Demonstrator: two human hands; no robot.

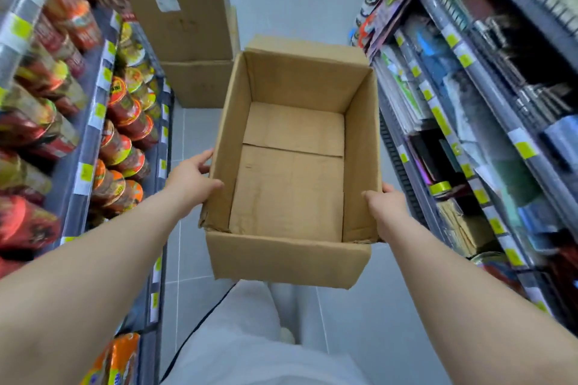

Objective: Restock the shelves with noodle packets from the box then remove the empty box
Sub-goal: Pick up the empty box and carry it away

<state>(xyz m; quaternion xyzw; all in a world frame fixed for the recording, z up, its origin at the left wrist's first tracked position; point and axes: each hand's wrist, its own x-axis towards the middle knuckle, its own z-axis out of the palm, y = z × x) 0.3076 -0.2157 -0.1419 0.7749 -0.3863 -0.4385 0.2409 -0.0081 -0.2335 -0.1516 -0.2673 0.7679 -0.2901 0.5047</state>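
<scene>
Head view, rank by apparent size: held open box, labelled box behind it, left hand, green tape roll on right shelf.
1. held open box
2. labelled box, farther off, so true size unsure
3. left hand
4. green tape roll

No legible text: shelf price tags (84, 176), print on noodle packets (120, 103), white label (166, 1) on stacked carton (187, 31) all blurred.
</scene>
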